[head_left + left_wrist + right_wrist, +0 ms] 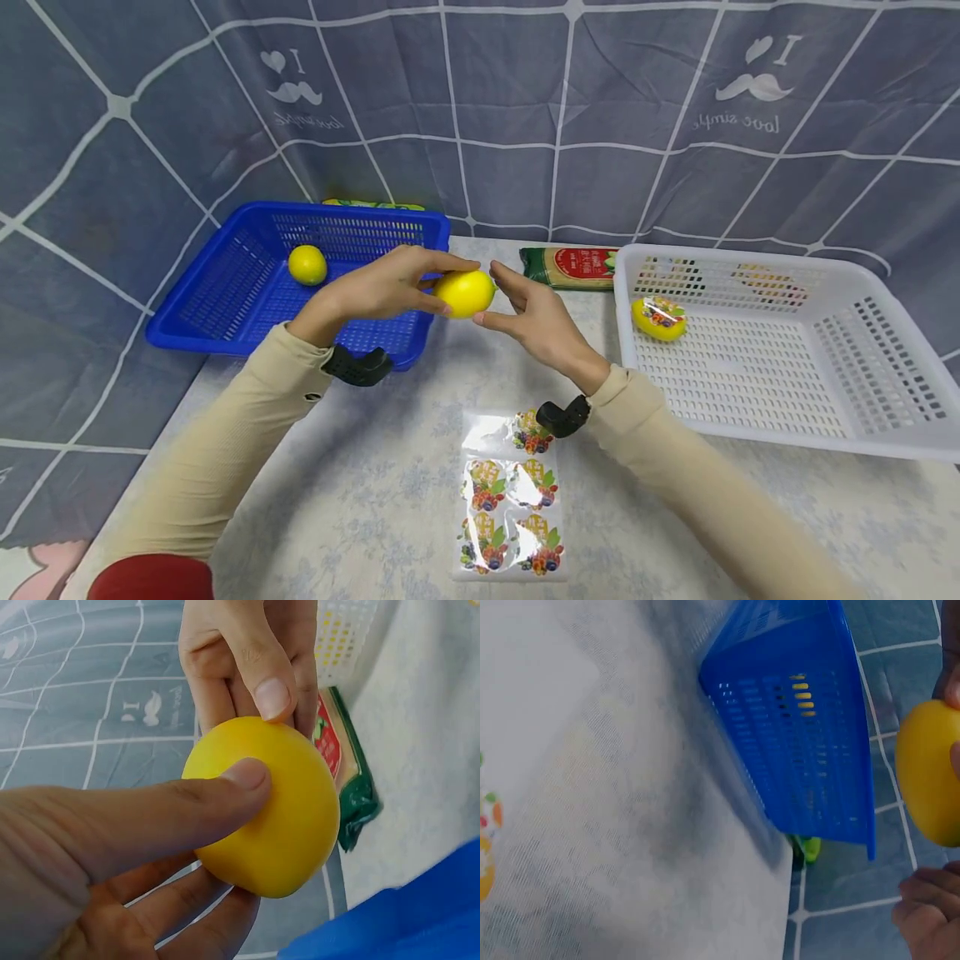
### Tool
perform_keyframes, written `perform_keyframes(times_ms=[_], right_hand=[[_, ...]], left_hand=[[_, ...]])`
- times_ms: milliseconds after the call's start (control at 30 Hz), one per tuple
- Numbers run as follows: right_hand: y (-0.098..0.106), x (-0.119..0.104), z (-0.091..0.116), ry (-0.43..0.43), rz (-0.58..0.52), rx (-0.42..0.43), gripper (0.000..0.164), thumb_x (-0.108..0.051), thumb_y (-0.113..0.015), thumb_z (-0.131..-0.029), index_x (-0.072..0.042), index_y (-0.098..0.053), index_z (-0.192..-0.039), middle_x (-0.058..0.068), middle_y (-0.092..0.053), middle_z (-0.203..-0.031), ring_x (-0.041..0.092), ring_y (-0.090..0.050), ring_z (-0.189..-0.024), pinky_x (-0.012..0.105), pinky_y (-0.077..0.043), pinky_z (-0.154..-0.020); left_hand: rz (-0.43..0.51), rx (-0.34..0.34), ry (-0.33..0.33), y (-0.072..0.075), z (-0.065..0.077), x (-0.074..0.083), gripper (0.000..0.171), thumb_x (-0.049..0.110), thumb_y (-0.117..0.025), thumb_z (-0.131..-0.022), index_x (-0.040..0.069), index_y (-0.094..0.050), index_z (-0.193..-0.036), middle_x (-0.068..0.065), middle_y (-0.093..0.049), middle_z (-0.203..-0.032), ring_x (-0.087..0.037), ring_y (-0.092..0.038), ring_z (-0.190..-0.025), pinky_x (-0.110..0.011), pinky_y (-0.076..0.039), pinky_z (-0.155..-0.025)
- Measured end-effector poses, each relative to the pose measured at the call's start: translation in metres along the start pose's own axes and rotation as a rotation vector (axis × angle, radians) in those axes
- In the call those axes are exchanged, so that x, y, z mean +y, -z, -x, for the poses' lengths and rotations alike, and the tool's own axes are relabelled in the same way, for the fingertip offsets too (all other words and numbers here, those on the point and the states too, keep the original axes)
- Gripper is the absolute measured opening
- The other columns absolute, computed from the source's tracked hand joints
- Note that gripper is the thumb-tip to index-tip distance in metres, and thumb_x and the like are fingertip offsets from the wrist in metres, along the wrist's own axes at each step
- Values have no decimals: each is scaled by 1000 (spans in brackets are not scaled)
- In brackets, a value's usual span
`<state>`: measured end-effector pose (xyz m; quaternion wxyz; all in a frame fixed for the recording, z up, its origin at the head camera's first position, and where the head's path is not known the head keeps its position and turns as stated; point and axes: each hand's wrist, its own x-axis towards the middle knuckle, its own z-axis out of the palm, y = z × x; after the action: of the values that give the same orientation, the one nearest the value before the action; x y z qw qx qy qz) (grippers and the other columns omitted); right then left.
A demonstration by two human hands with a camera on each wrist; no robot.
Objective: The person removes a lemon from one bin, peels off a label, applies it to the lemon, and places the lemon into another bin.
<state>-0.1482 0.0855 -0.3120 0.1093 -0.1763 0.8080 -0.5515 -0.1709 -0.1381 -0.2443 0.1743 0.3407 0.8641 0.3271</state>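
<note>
A yellow lemon with a greenish tip is held up over the table between both hands. My left hand pinches it, thumb across the near side and fingers behind, as the left wrist view shows. From the other side my right hand reaches to the tip, thumb right at the skin and fingers extended. In the right wrist view, its fingers show a gap from the lemon. Below lies a glossy sheet of fruit stickers, one space at its upper left without a print.
At the left, a blue basket contains another lemon. The white basket at the right holds a lemon bearing a fruit sticker. Between them at the back lies a red-and-green packet, before a grey checked curtain.
</note>
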Motion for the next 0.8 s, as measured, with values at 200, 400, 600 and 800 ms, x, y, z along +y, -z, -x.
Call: perform_keyframes(times_ms=[200,400,600,800], right_hand=[[13,5,8,42,-75,-45,72,-22,-70,-93,-6,-32,-152,7,-35,-156,19,-41,-137,28,-41,-105],[22,9,16,54,-31,-50,66,-19,-72,-92,-6,-40,-149,5,-43,-151,19,-52,-129,27,-49,-96],[24,14,24,18,55,-37,68,-16,-75,-89,-4,-43,-147,7,-45,-149,21,-52,-128,29,-50,-95],[24,16,32,11,152,32,63,-17,-79,-85,-3,-53,-140,11,-56,-139,25,-58,-122,33,-52,-92]], left_hand=[[23,-51,-30,-10,-10,4,57,-4,-67,-89,-2,-48,-143,-16,-53,-141,-27,-55,-119,-46,-41,-106],[102,-78,-68,-23,-18,6,61,-9,-65,-89,-4,-42,-146,-17,-45,-148,-29,-49,-128,-45,-38,-109],[152,-70,-92,-35,-22,2,60,-8,-64,-90,-6,-41,-145,-19,-45,-147,-30,-49,-128,-45,-38,-109],[134,-27,-108,-46,-25,-1,53,-4,-65,-90,-7,-47,-141,-19,-52,-141,-29,-53,-123,-45,-40,-107]])
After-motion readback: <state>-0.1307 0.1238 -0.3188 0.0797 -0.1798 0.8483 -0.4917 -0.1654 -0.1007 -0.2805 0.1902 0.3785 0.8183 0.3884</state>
